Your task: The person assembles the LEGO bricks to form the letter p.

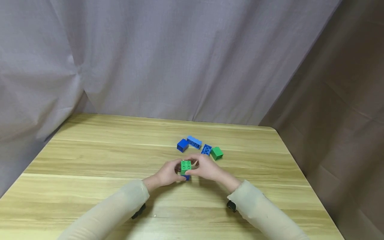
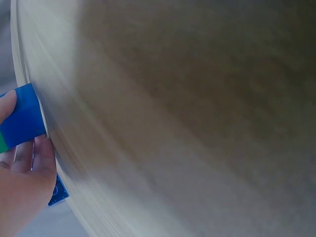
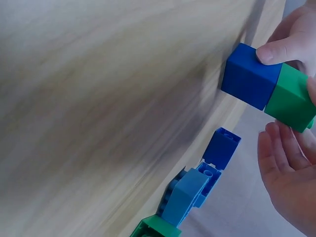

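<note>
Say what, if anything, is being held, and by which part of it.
A stack: the left grip holds the lower blue brick by its sides, the right grip the upper green brick likewise.

Head view: blue block (image 1: 187,177) mostly hidden beneath green block (image 1: 186,166); sleeves (image 1: 109,210) cut off at bottom edge.

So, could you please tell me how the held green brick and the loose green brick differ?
The held green brick has its studs facing up, while the loose green brick has a smooth face up. The right hand pinches the held green brick, which sits on a blue brick; the loose green brick rests on the table, clear of both hands. Both are a similar green.
</note>
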Available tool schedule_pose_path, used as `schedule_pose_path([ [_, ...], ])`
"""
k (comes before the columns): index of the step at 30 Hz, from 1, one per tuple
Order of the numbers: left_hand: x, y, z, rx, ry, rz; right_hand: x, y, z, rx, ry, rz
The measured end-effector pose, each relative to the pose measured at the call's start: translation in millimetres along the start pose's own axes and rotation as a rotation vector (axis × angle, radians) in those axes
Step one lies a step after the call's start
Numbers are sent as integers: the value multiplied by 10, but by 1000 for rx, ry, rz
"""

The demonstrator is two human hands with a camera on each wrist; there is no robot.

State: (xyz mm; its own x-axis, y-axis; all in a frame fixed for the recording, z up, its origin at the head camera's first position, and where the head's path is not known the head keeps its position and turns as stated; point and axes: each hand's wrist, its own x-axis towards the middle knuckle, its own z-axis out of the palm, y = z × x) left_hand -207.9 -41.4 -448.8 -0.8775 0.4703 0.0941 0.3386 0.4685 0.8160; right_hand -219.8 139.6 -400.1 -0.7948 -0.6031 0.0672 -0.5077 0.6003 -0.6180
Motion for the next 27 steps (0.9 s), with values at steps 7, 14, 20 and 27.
schedule_pose_path([
  [7,5,8,-3,2,-2,-10,-13,5,-7,-46,29,-49],
  [14,-14,25,-2,27,-8,-16,-38,-4,1,-16,36,-44],
  [20,-42,54,-31,55,-15,12,-43,-17,-7,-41,39,-78],
  [27,-61,80,-57,29,-17,52,-50,-23,-10,-44,23,-54],
])
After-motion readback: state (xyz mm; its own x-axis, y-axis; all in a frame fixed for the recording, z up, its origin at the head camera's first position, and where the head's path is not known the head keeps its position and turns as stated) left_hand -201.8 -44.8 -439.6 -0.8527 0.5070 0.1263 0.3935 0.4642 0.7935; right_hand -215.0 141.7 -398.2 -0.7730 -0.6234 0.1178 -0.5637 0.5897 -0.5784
